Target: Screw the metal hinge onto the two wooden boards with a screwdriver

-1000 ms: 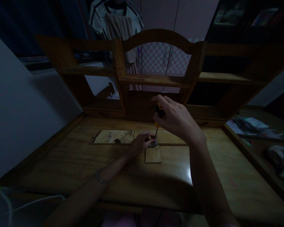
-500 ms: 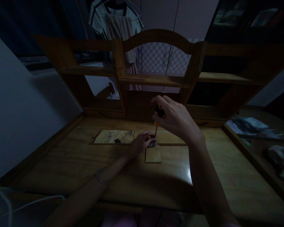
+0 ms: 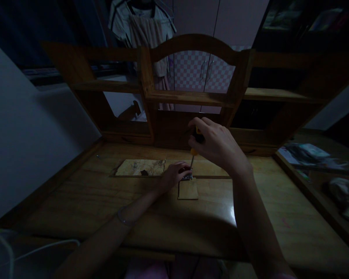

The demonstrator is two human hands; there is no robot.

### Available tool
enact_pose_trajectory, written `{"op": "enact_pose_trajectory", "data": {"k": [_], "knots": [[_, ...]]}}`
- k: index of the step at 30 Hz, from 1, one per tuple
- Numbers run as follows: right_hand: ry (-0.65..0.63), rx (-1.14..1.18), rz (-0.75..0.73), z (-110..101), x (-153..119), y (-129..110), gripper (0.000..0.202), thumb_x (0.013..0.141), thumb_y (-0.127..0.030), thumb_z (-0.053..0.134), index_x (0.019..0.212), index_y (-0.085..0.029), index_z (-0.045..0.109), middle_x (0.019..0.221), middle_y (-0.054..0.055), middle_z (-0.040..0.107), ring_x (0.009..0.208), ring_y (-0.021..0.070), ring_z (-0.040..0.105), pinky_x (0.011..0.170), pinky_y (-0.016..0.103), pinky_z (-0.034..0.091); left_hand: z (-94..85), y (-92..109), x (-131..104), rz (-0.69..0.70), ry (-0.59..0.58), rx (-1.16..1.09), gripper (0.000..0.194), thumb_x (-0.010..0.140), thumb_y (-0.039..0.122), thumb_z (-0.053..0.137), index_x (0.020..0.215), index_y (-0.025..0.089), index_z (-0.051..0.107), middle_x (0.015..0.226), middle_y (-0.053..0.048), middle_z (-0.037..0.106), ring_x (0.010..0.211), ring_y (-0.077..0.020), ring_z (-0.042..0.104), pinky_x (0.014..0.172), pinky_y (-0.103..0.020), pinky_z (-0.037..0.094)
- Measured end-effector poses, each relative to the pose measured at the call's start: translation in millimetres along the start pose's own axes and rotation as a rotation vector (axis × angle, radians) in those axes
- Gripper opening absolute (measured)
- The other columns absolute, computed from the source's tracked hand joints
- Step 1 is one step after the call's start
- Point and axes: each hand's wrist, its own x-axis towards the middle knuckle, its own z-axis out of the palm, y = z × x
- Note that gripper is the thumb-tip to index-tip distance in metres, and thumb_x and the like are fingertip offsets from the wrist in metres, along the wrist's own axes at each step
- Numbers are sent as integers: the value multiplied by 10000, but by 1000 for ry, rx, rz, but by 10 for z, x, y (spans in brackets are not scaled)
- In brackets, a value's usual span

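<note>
My right hand (image 3: 213,139) is wrapped round the black and yellow handle of a screwdriver (image 3: 193,151), whose shaft points down, slightly tilted. Its tip meets a small metal hinge (image 3: 187,177) or similar fitting. The fingers of my left hand (image 3: 176,173) are closed at that fitting, pressing it against the wood. The fitting lies where a long wooden board (image 3: 211,169) and a small square wooden piece (image 3: 188,189) meet. Toward its left end the long board has a pale, worn patch (image 3: 141,167) with a dark hole. My fingers partly hide the fitting.
Under the boards is a wooden desk (image 3: 119,205), with a shelf unit (image 3: 192,99) rising along its back. A small metal screw-like piece (image 3: 98,156) lies at the far left. A white cable (image 3: 49,246) hangs at the lower left. Papers and bags (image 3: 311,153) lie off to the right.
My right hand and the screwdriver handle have shifted very slightly to the right, with the tip still at the fitting. My left hand stays in place.
</note>
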Motion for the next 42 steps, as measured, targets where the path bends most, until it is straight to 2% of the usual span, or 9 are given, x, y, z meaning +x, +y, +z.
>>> {"op": "enact_pose_trajectory", "data": {"k": [10, 18, 24, 29, 33, 39, 42], "knots": [[4, -21, -11, -3, -8, -29, 256, 912, -268, 523, 1153, -214, 588, 1048, 65, 649, 859, 199, 619, 697, 303, 361, 36, 20, -27, -23, 12, -93, 124, 859, 261, 739, 971, 206, 746, 930, -18, 780, 834, -169, 737, 802, -265, 575], [21, -50, -23, 45, 15, -14, 242, 917, -248, 536, 1151, -211, 587, 1056, 53, 648, 831, 190, 626, 684, 306, 372, 54, 2, -30, -17, 28, -112, 141, 875, 305, 724, 978, 210, 738, 938, -13, 779, 861, -174, 740, 812, -281, 586], [14, -36, -12, 54, 17, -13, 216, 967, -287, 510, 1158, -209, 570, 1074, 69, 643, 890, 209, 639, 723, 311, 405, 46, 26, -23, -27, 12, -80, 131, 868, 278, 729, 978, 208, 738, 937, -18, 779, 862, -178, 744, 815, -282, 588], [-9, 14, 4, 43, 2, -6, 305, 933, -199, 497, 1235, -209, 539, 1130, 90, 615, 936, 222, 635, 774, 325, 426, 37, 31, -27, 11, 3, -80, 146, 872, 250, 722, 1014, 214, 723, 976, -11, 775, 896, -169, 738, 850, -266, 570], [-31, 50, -15, 21, -15, -13, 338, 903, -193, 517, 1240, -203, 537, 1149, 97, 591, 948, 226, 628, 785, 327, 429, 9, 69, -19, 14, -17, -69, 109, 879, 243, 716, 983, 212, 722, 940, 2, 772, 872, -157, 734, 823, -242, 559], [-11, -9, -10, 30, -3, -27, 201, 964, -287, 492, 1141, -217, 555, 1051, 65, 609, 840, 196, 612, 719, 309, 397, 16, 64, -25, 7, -23, -89, 118, 885, 247, 706, 997, 213, 723, 961, -5, 777, 887, -162, 734, 827, -245, 559], [-1, 2, -16, 25, 2, -25, 158, 956, -249, 487, 1096, -217, 556, 1025, 55, 612, 829, 182, 600, 719, 301, 390, 31, 44, -41, 7, -12, -101, 116, 891, 271, 700, 992, 219, 720, 966, -6, 777, 892, -170, 736, 843, -267, 568]]}}
